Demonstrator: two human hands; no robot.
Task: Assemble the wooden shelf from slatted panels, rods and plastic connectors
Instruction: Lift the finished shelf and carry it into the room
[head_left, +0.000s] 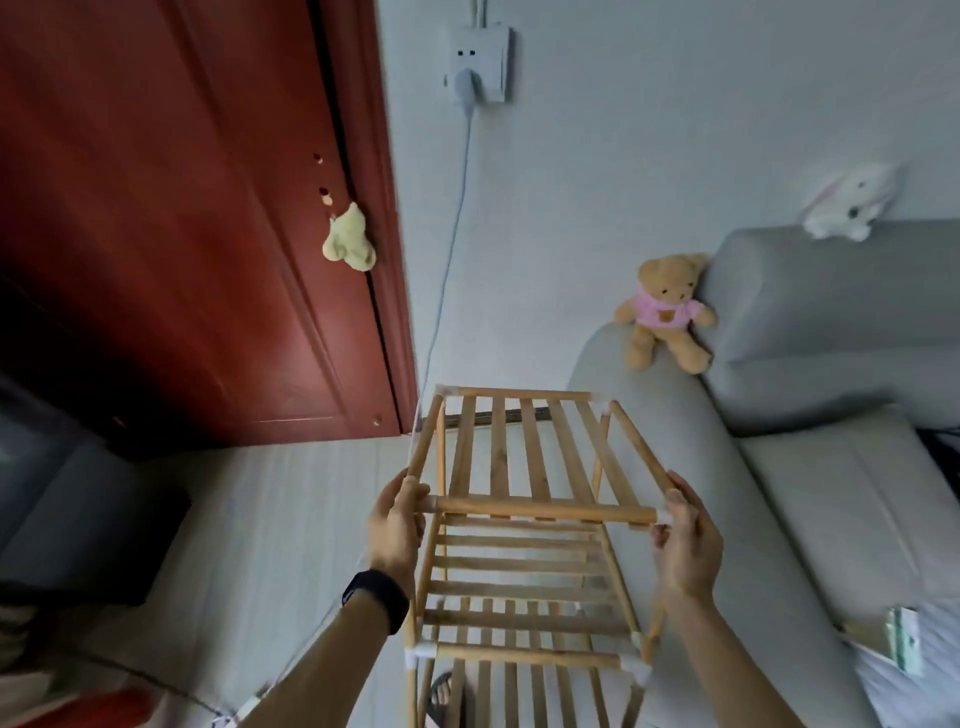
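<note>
A wooden shelf (524, 452) of several slatted tiers stands upright in the middle, joined by rods and white plastic connectors (636, 666). My left hand (397, 525) grips the near left corner of the top tier, where the front rod (545, 509) meets its connector. My right hand (685, 540) holds the near right corner of the same tier, fingers around the white connector there. Lower tiers show through the slats beneath. A dark band sits on my left wrist.
A grey sofa (810, 467) stands close on the right, with a teddy bear (665, 312) and a white plush rabbit (847, 202) on it. A red-brown door (182, 234) fills the left. A cable (452, 234) hangs from a wall socket. A sandalled foot (447, 696) shows below.
</note>
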